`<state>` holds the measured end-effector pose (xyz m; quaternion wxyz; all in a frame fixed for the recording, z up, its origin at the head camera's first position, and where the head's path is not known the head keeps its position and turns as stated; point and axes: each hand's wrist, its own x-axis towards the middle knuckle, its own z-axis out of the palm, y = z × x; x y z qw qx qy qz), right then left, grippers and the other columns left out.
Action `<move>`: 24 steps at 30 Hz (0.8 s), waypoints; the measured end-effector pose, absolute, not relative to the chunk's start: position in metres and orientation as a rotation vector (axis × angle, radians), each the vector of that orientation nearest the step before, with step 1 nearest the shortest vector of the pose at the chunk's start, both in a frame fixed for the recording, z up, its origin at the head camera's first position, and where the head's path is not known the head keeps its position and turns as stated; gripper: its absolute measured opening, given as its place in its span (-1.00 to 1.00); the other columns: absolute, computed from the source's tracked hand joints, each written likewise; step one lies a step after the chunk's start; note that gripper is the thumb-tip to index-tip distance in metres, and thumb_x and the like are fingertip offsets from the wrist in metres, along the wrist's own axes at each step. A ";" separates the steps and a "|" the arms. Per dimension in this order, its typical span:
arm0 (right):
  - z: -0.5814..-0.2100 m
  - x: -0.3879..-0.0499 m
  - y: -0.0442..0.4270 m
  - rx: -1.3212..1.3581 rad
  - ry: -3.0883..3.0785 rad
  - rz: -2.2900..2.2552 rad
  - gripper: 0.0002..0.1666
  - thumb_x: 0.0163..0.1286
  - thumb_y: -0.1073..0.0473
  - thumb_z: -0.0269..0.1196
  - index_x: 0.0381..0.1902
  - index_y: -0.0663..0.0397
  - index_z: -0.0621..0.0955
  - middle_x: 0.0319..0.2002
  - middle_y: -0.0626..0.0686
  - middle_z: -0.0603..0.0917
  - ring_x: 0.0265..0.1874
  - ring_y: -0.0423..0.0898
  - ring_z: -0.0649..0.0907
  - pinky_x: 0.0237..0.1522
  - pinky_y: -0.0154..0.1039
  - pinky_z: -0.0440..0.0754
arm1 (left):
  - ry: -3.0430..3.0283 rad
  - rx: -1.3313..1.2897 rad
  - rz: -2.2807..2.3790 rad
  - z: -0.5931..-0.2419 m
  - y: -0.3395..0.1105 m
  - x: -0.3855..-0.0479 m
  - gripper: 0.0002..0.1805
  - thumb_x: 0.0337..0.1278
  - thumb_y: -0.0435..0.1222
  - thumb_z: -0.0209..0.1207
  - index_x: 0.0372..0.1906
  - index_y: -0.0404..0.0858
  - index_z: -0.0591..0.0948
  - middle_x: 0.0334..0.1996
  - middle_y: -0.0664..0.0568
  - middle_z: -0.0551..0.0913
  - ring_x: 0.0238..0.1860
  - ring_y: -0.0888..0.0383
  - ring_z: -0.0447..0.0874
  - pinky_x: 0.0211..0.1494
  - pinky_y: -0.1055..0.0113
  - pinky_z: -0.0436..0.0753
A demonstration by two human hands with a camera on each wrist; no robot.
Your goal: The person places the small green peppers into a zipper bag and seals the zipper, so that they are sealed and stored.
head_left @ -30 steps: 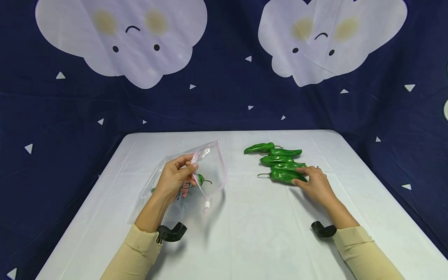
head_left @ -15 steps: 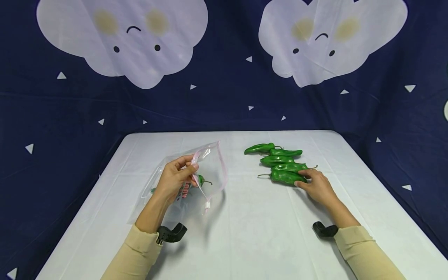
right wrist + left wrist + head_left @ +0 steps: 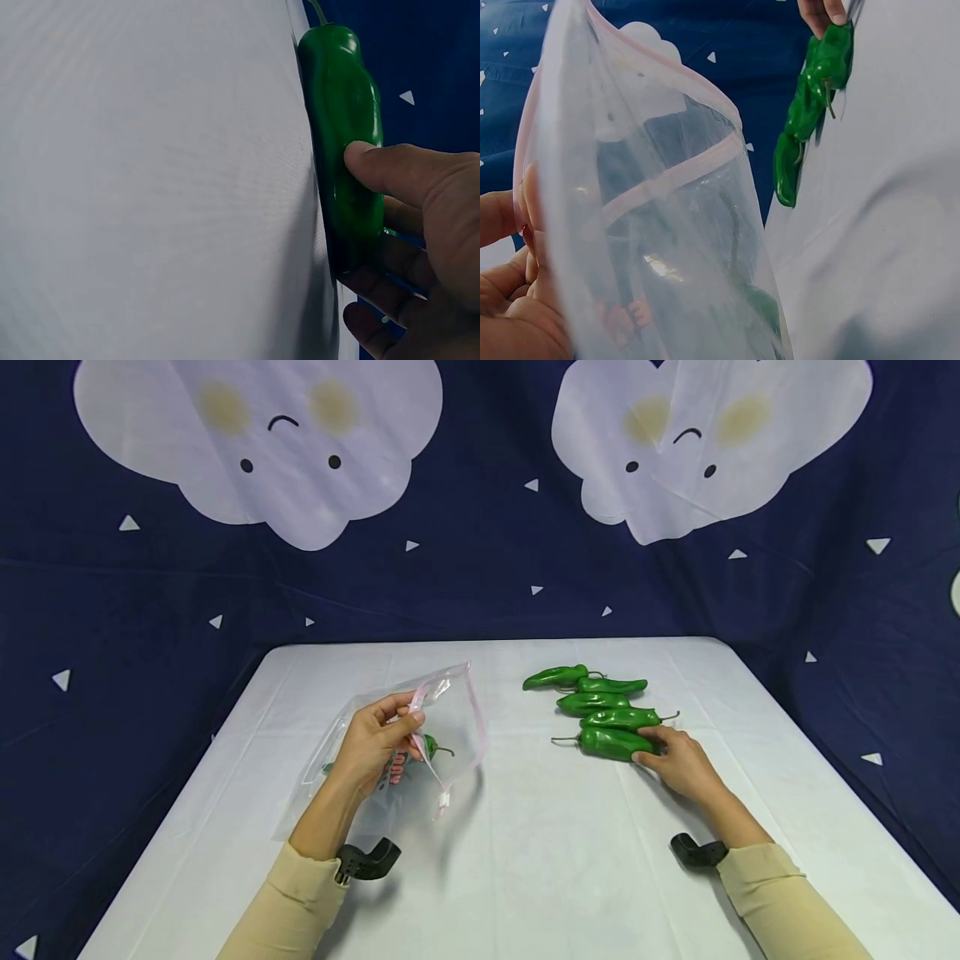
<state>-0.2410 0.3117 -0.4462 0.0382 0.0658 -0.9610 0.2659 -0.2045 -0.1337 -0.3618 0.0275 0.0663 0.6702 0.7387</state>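
Angled toward 1 o'clock, the left hand [image 3: 377,737] pinches the rim of a clear bag [image 3: 667,244] between thumb and fingers, the mouth gaping toward 3 o'clock and a bagged pepper [image 3: 431,746] partly hidden behind the fingers. Well to the right on the desk [image 3: 555,852], four peppers [image 3: 596,704] stretch toward 11 o'clock, the nearest crowding the far side of the front pepper [image 3: 609,742], whose 3 o'clock end the right hand [image 3: 681,764], angled toward 11 o'clock, grips with its thumb on the near side.

Glossy peppers [image 3: 617,718], smooth plastic bag [image 3: 675,247]
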 end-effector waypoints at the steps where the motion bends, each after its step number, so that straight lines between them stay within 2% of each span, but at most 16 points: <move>1: -0.447 -0.241 0.312 0.202 -2.950 0.814 -0.43 0.23 0.07 0.28 0.16 0.19 0.49 0.08 0.39 0.54 0.08 0.35 0.48 0.06 0.29 0.45 | 2.069 0.208 2.280 -0.362 -0.134 -0.205 -0.53 0.21 -0.40 0.14 0.20 -0.48 0.40 -0.33 0.09 0.45 -0.66 0.26 0.58 -0.54 0.44 0.69; 9: -0.449 -0.241 0.313 0.221 -2.945 0.829 -0.50 0.24 0.13 0.27 0.14 0.17 0.52 0.00 0.36 0.60 0.04 0.33 0.51 0.03 0.27 0.46 | 2.065 0.205 2.284 -0.360 -0.134 -0.204 -0.54 0.21 -0.41 0.14 0.20 -0.48 0.40 -0.33 0.08 0.45 -0.66 0.25 0.58 -0.54 0.44 0.68; 19: -0.449 -0.238 0.311 0.234 -2.909 0.900 -0.53 0.28 0.10 0.27 0.12 0.16 0.54 0.06 0.30 0.60 0.06 0.27 0.55 0.08 0.21 0.49 | 2.069 0.202 2.280 -0.361 -0.134 -0.204 -0.53 0.20 -0.40 0.14 0.19 -0.51 0.39 -0.34 0.08 0.46 -0.66 0.26 0.58 -0.54 0.46 0.68; 24: -0.447 -0.236 0.309 0.233 -2.874 0.927 -0.53 0.29 0.07 0.26 0.11 0.15 0.55 0.07 0.30 0.58 0.02 0.24 0.55 0.04 0.17 0.52 | 2.062 0.198 2.284 -0.361 -0.133 -0.204 -0.54 0.20 -0.41 0.14 0.19 -0.49 0.40 -0.34 0.08 0.46 -0.66 0.25 0.59 -0.54 0.46 0.68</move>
